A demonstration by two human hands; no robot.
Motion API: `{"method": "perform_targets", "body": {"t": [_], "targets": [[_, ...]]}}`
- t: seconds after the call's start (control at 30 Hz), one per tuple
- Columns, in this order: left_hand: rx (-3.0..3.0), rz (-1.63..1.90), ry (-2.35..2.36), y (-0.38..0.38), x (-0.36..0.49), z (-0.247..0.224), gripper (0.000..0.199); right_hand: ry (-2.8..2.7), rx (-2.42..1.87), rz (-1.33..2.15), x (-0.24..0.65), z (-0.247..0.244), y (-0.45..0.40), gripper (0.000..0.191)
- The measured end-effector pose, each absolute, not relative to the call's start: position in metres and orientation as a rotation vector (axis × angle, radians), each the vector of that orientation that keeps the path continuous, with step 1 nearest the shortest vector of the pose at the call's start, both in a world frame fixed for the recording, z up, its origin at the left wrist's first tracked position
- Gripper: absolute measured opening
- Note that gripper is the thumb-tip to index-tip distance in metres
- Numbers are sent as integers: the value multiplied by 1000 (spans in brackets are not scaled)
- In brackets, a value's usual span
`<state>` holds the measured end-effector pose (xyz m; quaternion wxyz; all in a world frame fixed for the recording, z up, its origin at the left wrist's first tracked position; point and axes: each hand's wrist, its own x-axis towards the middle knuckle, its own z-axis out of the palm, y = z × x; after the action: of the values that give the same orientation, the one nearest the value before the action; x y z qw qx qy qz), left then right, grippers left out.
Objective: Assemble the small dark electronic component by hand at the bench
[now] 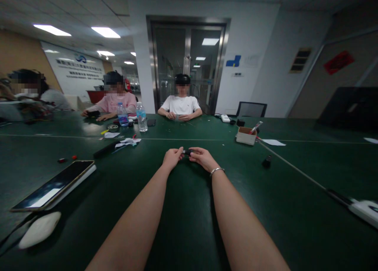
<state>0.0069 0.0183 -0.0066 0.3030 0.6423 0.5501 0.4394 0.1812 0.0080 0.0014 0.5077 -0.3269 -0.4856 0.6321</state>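
- Left hand (pixel 173 159) and right hand (pixel 202 157) pinch opposite ends of a small dark object (pixel 187 152) over the table (pixel 254 196).
- Bottle (pixel 142 122): label too small to read.
- Wall sign (pixel 72 68): lettering blurred.

Ceiling panels (pixel 105 32) are blowing out upper left; overall exposure is running dim, right side going darkest. Phone (pixel 56 186) is throwing white glare. Small black piece (pixel 187 152) between left hand (pixel 172 158) and right hand (pixel 203 157) is looking soft. Edges are stretching.
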Motion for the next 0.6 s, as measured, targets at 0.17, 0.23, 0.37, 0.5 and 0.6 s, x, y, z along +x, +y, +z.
{"method": "perform_targets", "body": {"t": [0.17,0.23,0.37,0.5,0.6], "targets": [[1735,1167,1429,15,7,-4,54,-1117,-825,1524,180,4,6,22],[1754,1166,1416,13,6,-2,53,-1099,-841,1522,179,6,5,18],[1784,1176,1404,13,6,-2,47,-1118,-843,1527,178,9,3,14],[1788,1214,1368,16,7,-6,37,-1158,-872,1505,179,9,4,16],[1774,1277,1270,16,9,-7,26,-1167,-891,1488,180,9,5,18]]}}
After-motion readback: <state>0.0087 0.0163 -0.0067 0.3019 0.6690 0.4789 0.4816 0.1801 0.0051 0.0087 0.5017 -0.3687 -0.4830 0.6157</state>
